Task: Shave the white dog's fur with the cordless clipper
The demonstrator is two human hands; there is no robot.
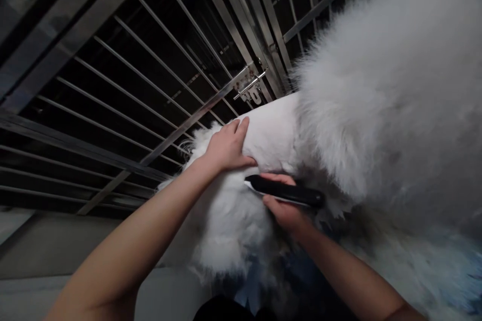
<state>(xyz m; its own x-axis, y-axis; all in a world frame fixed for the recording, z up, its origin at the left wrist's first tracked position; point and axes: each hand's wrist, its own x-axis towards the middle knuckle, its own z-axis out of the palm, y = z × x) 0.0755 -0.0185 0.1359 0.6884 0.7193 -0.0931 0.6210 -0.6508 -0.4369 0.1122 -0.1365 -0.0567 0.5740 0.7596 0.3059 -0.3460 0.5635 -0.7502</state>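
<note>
A white dog (271,125) with fluffy fur stands across the middle and right of the view. Its back is cropped short in the centre, while the fur at the right stays long and thick. My left hand (231,145) lies on the short-haired back, fingers spread. In my right hand (286,210) is a black hair clipper (286,190), its pale blade end pointing left against the fur of the dog's thigh, just below my left hand. Some of my right fingers are hidden behind the clipper.
Behind the dog runs a metal cage (176,135) with bars and a sliding latch (250,85). A pale surface (169,293) lies at the lower left. Loose white fur (414,261) and something blue show at the lower right.
</note>
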